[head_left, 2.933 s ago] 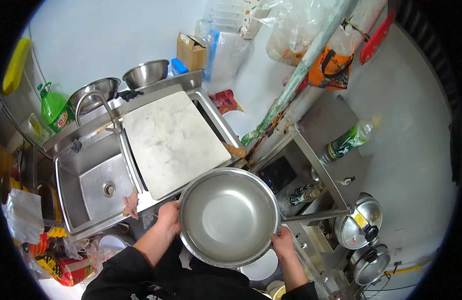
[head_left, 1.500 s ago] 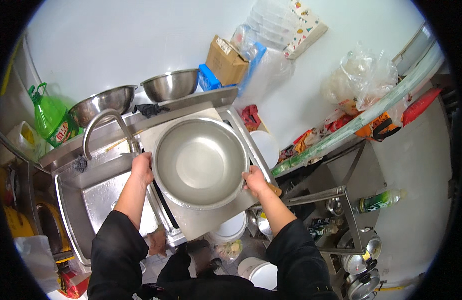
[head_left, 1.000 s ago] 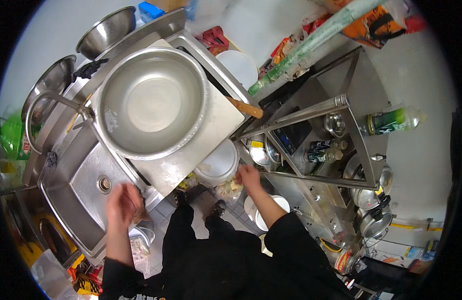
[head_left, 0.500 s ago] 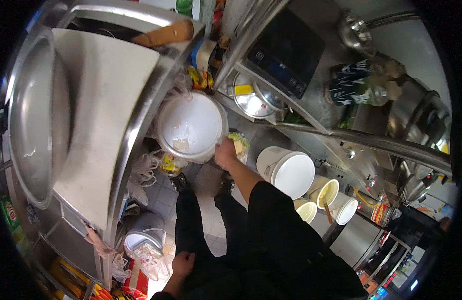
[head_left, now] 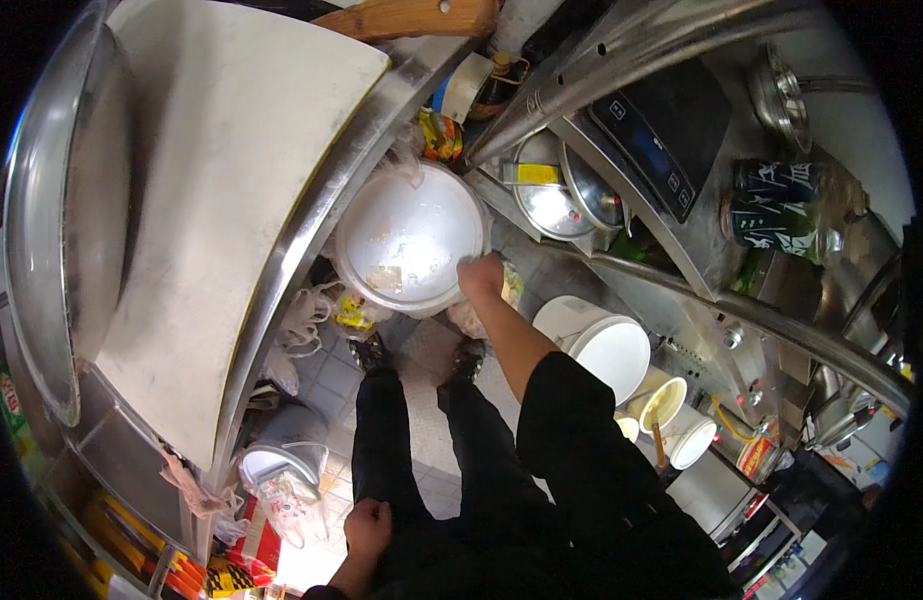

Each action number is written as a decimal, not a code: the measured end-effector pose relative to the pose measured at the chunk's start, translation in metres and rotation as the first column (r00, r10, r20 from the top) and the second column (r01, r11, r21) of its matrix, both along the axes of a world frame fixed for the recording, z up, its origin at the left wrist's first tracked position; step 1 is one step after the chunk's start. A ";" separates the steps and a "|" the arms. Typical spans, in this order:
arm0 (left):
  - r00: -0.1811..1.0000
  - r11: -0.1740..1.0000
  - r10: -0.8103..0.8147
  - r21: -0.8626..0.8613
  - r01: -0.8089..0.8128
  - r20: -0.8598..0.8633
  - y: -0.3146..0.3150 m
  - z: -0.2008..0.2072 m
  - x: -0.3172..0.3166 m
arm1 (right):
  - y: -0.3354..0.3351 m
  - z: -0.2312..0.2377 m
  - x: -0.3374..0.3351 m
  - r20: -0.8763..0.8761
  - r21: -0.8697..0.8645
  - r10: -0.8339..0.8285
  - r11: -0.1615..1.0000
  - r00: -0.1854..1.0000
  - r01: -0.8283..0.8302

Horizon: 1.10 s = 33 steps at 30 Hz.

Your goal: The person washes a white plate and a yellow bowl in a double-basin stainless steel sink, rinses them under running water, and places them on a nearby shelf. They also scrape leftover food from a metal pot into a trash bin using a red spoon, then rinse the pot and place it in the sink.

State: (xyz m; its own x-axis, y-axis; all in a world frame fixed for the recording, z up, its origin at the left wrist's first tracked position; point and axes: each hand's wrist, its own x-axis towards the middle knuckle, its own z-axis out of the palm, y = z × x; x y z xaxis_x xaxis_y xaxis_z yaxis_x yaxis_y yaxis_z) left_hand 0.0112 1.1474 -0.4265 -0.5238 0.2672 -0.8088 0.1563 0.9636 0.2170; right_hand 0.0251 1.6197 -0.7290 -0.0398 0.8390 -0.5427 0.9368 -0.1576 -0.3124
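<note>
My right hand (head_left: 481,277) reaches forward, its fingers closed over the right rim of a large round white lid (head_left: 411,235). The lid has a small pale label and wet-looking specks; what lies under it is mostly hidden. Beside and below that hand a clear plastic bag (head_left: 511,286) with something green and pale inside sits on the floor. My left hand (head_left: 368,526) hangs by my left thigh, curled into a loose fist with nothing visible in it.
To the left runs a steel counter with a pale board (head_left: 221,200) and a wooden-handled tool (head_left: 411,18). White buckets (head_left: 611,355) stand at right under a steel shelf carrying a black scale (head_left: 653,140). A grey bin (head_left: 286,440) and plastic bags (head_left: 306,320) line the left floor.
The whole view has shifted, so the lid and right hand appear farther right and the lid slightly larger. My right hand stays on the rim, and my left stays fisted.
</note>
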 end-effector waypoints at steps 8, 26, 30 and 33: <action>1.000 1.000 -0.013 0.001 0.013 -0.015 0.003 -0.001 -0.011 | -0.025 0.035 0.044 -0.349 -0.268 -0.229 0.954 0.909 0.137; 0.944 0.927 0.323 0.222 -0.301 -0.069 -0.006 0.034 0.004 | -0.083 0.492 0.158 -0.693 -0.605 -0.437 0.785 0.574 -0.132; 0.897 0.851 0.437 0.293 -0.436 0.064 -0.033 0.024 -0.011 | -0.114 0.602 0.082 -0.863 -0.476 -0.329 0.785 0.383 -0.397; 0.949 0.910 0.313 0.269 -0.315 0.051 -0.067 0.006 -0.024 | -0.161 0.649 0.006 -0.939 -0.305 -0.159 0.794 0.306 -0.525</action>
State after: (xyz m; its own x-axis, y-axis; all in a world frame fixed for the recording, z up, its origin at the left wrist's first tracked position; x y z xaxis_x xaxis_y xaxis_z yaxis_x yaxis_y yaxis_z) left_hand -0.0130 1.0803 -0.4208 -0.6113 0.2989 -0.7328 -0.1466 0.8671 0.4760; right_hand 0.0309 1.4585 -0.0798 -0.8837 0.3547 -0.3056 0.1213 -0.4570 -0.8812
